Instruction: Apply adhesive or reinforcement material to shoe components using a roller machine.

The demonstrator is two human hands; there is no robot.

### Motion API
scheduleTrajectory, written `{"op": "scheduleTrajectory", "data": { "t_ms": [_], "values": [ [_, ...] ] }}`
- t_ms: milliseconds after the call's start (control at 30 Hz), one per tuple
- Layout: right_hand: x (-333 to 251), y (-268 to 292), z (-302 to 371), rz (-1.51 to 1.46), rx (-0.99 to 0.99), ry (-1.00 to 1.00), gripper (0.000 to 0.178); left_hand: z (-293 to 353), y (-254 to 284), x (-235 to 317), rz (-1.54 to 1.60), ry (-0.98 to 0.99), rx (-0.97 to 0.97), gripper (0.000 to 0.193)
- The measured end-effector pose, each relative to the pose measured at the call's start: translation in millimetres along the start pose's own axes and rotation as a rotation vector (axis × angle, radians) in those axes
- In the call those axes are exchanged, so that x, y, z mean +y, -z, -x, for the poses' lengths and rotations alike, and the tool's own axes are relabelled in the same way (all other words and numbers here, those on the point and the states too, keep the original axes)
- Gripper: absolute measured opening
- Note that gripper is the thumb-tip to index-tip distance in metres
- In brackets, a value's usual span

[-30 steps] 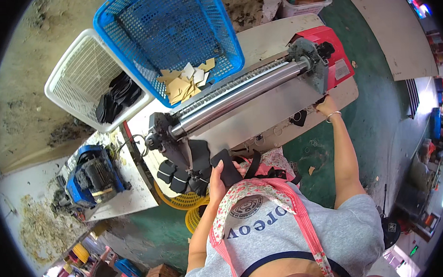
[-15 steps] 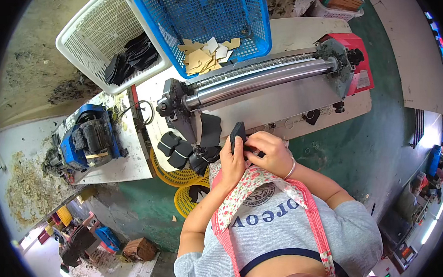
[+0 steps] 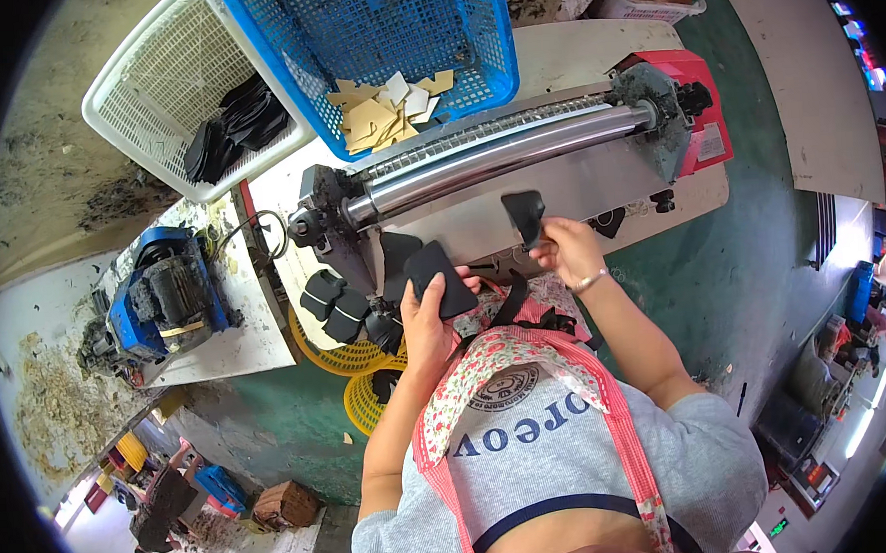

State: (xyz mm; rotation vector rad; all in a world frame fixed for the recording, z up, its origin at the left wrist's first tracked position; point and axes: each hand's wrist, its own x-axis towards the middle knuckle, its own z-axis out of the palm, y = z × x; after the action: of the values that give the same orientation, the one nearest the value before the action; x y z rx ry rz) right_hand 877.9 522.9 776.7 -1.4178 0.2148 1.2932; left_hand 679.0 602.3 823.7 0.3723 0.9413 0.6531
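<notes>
My left hand [image 3: 431,312] is closed on a stack of black flat pieces [image 3: 437,276] with rounded corners, held just in front of the machine. Pinched in my right hand [image 3: 568,251] is a single black piece [image 3: 525,212], raised over the machine's metal feed plate [image 3: 470,211]. Behind the plate runs a long shiny roller [image 3: 517,157]. Another black piece [image 3: 398,250] lies at the plate's left end, partly behind the held stack. Several banded black bundles [image 3: 337,306] rest on the table to the left of my left hand.
A blue basket [image 3: 506,33] with cream offcuts and a white basket [image 3: 104,114] with black pieces stand behind the machine. Yellow baskets [image 3: 365,413] sit below the table's left edge. A blue motor unit [image 3: 164,296] is at left; the machine's red end housing [image 3: 703,113] is at right.
My hands have moved apart. The right one has carried a single black piece up and right over the plate; the left one has shifted left and down with the stack. The view has shifted slightly.
</notes>
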Motion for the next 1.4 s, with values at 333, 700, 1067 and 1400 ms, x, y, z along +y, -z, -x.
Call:
{"op": "scheduleTrajectory", "data": {
  "t_ms": [333,700,1067,1400],
  "values": [
    [-10.2,-43.8,48.1,0.727,-0.316,0.721,0.017,-22.8,-10.1,-27.8,-0.445,-0.153,-0.079,0.018],
    [-10.5,-49.9,45.2,0.869,-0.281,0.918,0.009,-24.0,0.8,-18.9,-0.821,-0.261,-0.184,0.018],
    [-1.5,-19.9,15.8,0.181,-0.071,0.149,0.014,-24.7,7.5,0.9,-0.494,-0.161,0.027,0.014],
    [-3.5,-25.7,22.0,0.586,-0.107,0.572,0.010,-25.4,-11.3,0.4,-0.110,0.107,-0.050,0.024]
  ]
}}
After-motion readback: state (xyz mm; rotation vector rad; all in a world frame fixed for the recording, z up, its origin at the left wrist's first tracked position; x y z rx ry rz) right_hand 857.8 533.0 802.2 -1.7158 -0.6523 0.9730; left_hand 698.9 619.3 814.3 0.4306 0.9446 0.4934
